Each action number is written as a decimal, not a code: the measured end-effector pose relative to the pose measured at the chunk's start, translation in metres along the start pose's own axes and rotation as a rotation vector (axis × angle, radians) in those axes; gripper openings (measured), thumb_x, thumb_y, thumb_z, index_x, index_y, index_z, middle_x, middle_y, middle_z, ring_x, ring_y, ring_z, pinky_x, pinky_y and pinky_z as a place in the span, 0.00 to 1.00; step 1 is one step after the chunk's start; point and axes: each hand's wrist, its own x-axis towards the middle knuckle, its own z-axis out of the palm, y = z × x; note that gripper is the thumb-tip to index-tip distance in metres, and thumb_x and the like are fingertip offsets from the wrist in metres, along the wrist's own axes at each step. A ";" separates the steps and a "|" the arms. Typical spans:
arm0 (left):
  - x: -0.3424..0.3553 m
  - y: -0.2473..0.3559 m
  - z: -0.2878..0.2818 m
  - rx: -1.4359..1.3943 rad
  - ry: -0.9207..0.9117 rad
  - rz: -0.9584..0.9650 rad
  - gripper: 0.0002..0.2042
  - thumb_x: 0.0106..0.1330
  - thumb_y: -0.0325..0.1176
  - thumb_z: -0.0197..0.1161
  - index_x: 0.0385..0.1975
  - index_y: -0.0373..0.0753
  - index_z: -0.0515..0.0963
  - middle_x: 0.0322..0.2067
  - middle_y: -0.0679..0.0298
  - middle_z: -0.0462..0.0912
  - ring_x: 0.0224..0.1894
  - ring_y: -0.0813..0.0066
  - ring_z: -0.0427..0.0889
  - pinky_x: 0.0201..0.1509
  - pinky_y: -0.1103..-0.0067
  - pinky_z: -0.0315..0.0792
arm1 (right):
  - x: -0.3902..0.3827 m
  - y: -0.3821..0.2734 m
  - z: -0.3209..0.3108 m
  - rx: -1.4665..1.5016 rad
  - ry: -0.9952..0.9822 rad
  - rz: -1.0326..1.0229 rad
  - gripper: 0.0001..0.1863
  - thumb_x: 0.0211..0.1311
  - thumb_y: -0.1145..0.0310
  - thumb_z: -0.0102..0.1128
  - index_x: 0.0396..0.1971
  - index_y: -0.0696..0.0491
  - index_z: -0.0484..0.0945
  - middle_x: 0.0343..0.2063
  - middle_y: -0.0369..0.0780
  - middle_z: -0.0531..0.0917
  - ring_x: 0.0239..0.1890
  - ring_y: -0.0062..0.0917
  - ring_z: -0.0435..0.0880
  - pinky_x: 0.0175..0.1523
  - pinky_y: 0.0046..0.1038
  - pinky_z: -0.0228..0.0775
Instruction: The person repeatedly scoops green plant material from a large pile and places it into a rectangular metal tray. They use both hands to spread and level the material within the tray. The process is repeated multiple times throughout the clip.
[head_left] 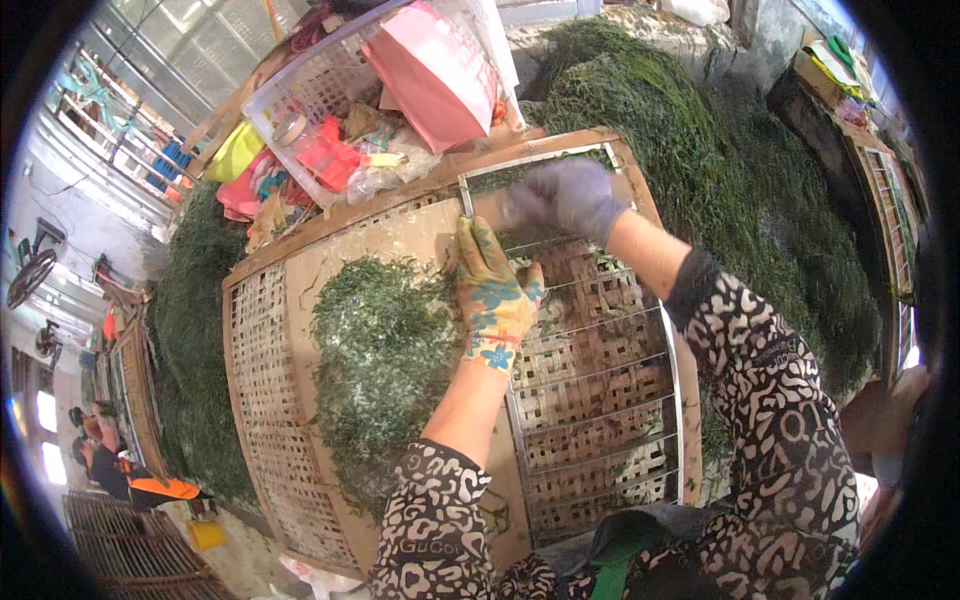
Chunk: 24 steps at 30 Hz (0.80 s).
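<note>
My left hand (pixel 495 295), in a yellow glove with blue flowers, lies with fingers stretched out at the left edge of a wire rack (pixel 592 366). Its fingertips are near the rack's far left corner. My right hand (pixel 575 200), in a purple glove, is over the rack's far end, smeared by motion; its fingers cannot be made out. Dark green strands are spread under it at that end. Left of my left hand sits a loose heap of stringy green plants (pixel 380 370) on a flat tan board (pixel 300 320).
The rack and board rest on a wood-framed lattice table (pixel 262 375). A plastic basket (pixel 285 88) with a pink bag (pixel 432 75) stands behind. Large green piles (pixel 690 150) lie right and left. A person (pixel 125 475) in dark and orange clothing is at far left.
</note>
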 end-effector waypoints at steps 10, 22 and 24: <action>-0.017 0.024 -0.035 0.215 -0.278 0.138 0.40 0.70 0.59 0.52 0.73 0.34 0.60 0.74 0.46 0.57 0.76 0.48 0.55 0.77 0.54 0.49 | -0.005 0.007 0.029 -0.028 -0.091 0.053 0.24 0.70 0.41 0.48 0.38 0.41 0.87 0.35 0.41 0.88 0.40 0.41 0.88 0.45 0.44 0.79; -0.078 0.057 -0.059 0.401 -0.561 0.119 0.39 0.73 0.65 0.39 0.75 0.43 0.61 0.78 0.51 0.50 0.80 0.60 0.49 0.79 0.54 0.40 | -0.105 0.002 0.003 -0.052 0.242 0.027 0.27 0.66 0.45 0.61 0.61 0.38 0.74 0.62 0.39 0.74 0.66 0.42 0.69 0.68 0.49 0.61; -0.080 0.059 -0.061 0.410 -0.559 0.092 0.38 0.73 0.64 0.40 0.74 0.43 0.63 0.78 0.52 0.50 0.79 0.61 0.49 0.79 0.55 0.40 | -0.157 0.017 0.005 -0.099 0.201 0.128 0.34 0.64 0.42 0.61 0.66 0.41 0.70 0.66 0.41 0.70 0.70 0.44 0.64 0.71 0.51 0.57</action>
